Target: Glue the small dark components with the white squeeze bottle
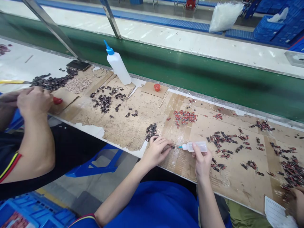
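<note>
My left hand [157,151] is closed in a pinch on a small dark part [172,147], low over the cardboard-covered bench. In my right hand [203,161] is a small clear squeeze bottle [197,146], lying nearly level. Its thin blue tip [180,147] points left, close to the dark part; I cannot tell whether they touch. A pile of black parts [151,130] lies just behind my left hand. Small red-and-black pieces [185,117] are heaped beyond the bottle, and clusters of dark parts with red [220,138] spread to its right.
A tall white bottle with a blue nozzle [119,68] stands at the back, left of a red cap [157,87]. A co-worker's hands [35,101] are at the left; another person's hand [298,202] is at the right edge. Behind the bench runs a green conveyor belt [190,72].
</note>
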A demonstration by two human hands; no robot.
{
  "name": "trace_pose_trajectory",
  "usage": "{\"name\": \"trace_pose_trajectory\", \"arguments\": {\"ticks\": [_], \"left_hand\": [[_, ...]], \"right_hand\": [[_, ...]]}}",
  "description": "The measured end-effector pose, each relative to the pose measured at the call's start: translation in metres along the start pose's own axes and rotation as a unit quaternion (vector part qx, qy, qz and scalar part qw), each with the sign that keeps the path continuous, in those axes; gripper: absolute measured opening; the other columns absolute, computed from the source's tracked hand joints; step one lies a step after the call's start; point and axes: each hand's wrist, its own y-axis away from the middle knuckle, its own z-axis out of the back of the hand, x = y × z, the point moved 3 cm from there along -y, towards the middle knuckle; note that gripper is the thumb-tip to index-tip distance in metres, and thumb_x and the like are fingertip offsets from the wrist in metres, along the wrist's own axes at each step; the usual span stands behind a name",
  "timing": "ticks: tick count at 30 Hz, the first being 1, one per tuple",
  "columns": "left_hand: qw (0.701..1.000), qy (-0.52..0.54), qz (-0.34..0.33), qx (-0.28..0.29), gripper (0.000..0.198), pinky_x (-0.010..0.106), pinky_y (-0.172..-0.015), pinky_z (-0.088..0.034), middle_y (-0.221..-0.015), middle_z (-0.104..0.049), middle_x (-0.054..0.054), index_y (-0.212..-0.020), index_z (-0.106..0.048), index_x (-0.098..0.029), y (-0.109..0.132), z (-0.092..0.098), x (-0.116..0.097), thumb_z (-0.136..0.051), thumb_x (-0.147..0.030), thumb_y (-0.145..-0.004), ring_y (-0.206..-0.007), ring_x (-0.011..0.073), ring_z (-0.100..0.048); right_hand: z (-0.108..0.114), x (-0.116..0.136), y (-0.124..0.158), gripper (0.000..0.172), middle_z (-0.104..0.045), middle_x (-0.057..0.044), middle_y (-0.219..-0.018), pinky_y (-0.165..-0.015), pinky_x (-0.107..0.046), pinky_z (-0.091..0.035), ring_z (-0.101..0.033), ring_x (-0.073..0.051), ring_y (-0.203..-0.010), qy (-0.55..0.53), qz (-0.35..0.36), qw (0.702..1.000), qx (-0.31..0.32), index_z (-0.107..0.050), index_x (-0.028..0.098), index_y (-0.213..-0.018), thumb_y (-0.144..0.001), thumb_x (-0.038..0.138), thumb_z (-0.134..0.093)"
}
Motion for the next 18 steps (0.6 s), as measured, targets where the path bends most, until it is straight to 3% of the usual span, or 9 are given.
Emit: {"name": "trace_pose_trajectory", "arguments": {"ticks": [7,18], "left_hand": [[0.999,0.009,0.028,0.018,0.015,0.039,-0.092,-0.033,-0.098,-0.076,-0.001,-0.097,-0.066,-0.025,-0.0029,-0.0004,0.0038,-0.064,-0.016,-0.085,-0.091,0.0169,-0.068],[0.997,0.025,0.073,0.024,0.011,0.040,-0.095,-0.034,-0.090,-0.078,-0.001,-0.093,-0.070,-0.027,-0.0051,-0.0016,0.0092,-0.067,-0.022,-0.084,-0.088,0.0164,-0.069]], "right_hand": [[-0.0018,0.0069,0.0083,0.033,-0.059,-0.001,-0.051,-0.048,-0.027,-0.043,-0.052,-0.014,-0.047,0.042,0.035,0.998,-0.003,-0.061,0.016,-0.057,-0.067,0.046,-0.071],[-0.0047,0.0053,0.0093,0.030,-0.071,-0.007,-0.063,-0.054,-0.029,-0.051,-0.063,-0.019,-0.057,0.066,0.034,0.997,0.022,-0.072,0.014,-0.064,-0.067,0.044,-0.072]]}}
